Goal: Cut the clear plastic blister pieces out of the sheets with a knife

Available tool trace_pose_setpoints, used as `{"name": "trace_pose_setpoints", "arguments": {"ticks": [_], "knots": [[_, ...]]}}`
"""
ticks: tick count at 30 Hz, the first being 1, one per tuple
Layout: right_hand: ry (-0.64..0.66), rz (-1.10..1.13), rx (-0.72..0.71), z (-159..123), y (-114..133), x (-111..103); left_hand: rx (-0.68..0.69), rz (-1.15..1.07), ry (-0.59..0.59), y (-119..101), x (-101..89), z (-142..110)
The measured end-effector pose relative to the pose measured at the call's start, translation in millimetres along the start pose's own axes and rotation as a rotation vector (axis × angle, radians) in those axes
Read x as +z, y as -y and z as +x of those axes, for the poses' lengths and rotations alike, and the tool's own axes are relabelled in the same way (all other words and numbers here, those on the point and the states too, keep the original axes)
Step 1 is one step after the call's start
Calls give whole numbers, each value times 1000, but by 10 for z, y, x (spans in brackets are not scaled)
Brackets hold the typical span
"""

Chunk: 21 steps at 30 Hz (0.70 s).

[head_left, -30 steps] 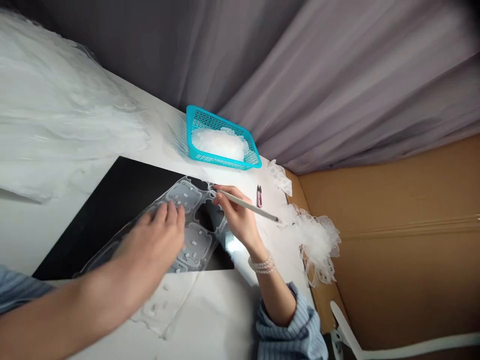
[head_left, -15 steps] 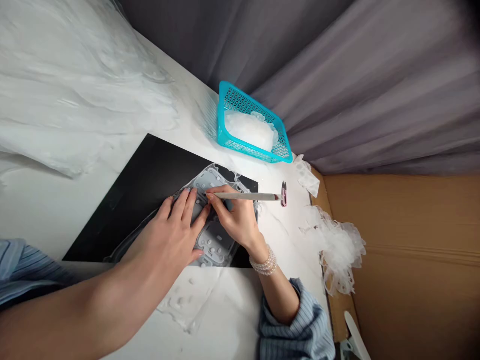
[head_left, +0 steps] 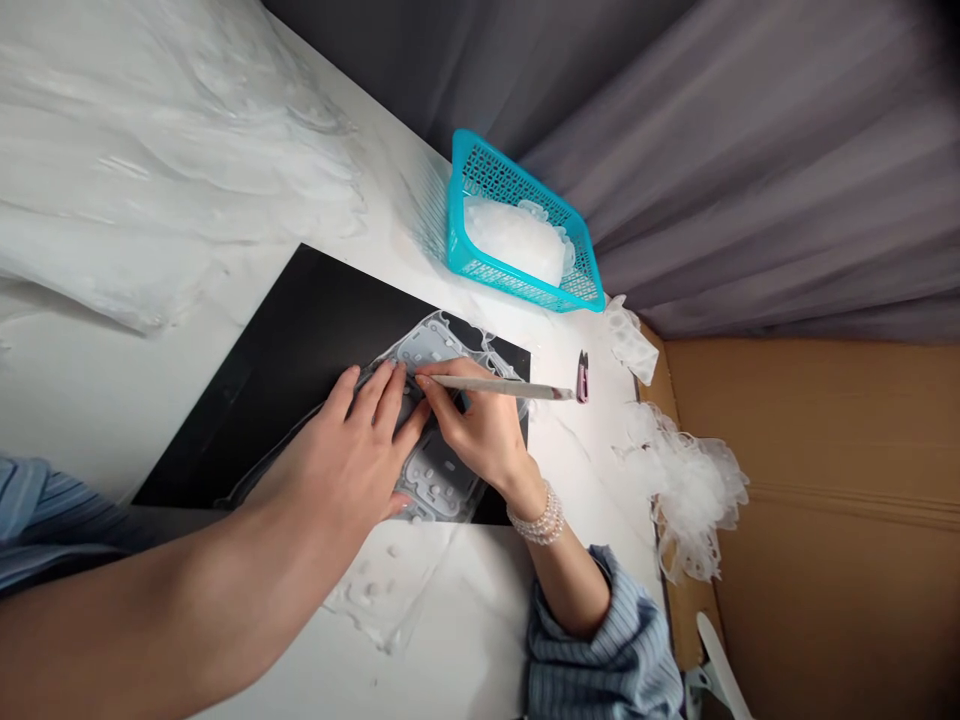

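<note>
A translucent, moulded silicone-like sheet (head_left: 441, 474) with raised shapes and small holes lies on a black mat (head_left: 292, 330). My left hand (head_left: 356, 435) rests flat on it, fingers spread, pressing against its surface. In a pinch, my right hand (head_left: 480, 425) holds a slim, pale, pen-like tool (head_left: 510, 386), its back end pointing right. The tool's working tip is at the sheet beside my left fingertips, mostly hidden by my fingers. Thin clear strips (head_left: 495, 352) of the sheet's edge curl near the mat's upper right side.
Beyond the mat stands a turquoise basket (head_left: 525, 295) holding translucent white pieces (head_left: 517, 238). Small pink snips (head_left: 583, 380) lie to the right. A heap of clear scraps (head_left: 697, 490) hangs at the cardboard box (head_left: 840, 480). Stacked clear sheets (head_left: 150, 130) fill the upper left.
The whole view has shifted slightly, so things appear a little further right and higher. Both hands stay at nearly the same spot on the sheet, the right still gripping the tool.
</note>
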State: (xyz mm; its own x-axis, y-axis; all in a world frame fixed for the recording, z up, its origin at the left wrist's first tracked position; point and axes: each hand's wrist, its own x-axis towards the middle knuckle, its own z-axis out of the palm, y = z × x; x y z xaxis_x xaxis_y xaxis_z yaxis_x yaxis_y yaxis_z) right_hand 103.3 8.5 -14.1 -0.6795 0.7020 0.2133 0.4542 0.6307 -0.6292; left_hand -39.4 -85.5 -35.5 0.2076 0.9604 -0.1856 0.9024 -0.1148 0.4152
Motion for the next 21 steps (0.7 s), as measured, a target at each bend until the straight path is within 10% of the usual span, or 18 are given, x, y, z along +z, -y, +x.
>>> {"name": "trace_pose_setpoints", "arguments": {"ticks": [21], "knots": [[94, -604, -422, -148, -55, 2, 121, 409, -140, -22, 72, -98]]}}
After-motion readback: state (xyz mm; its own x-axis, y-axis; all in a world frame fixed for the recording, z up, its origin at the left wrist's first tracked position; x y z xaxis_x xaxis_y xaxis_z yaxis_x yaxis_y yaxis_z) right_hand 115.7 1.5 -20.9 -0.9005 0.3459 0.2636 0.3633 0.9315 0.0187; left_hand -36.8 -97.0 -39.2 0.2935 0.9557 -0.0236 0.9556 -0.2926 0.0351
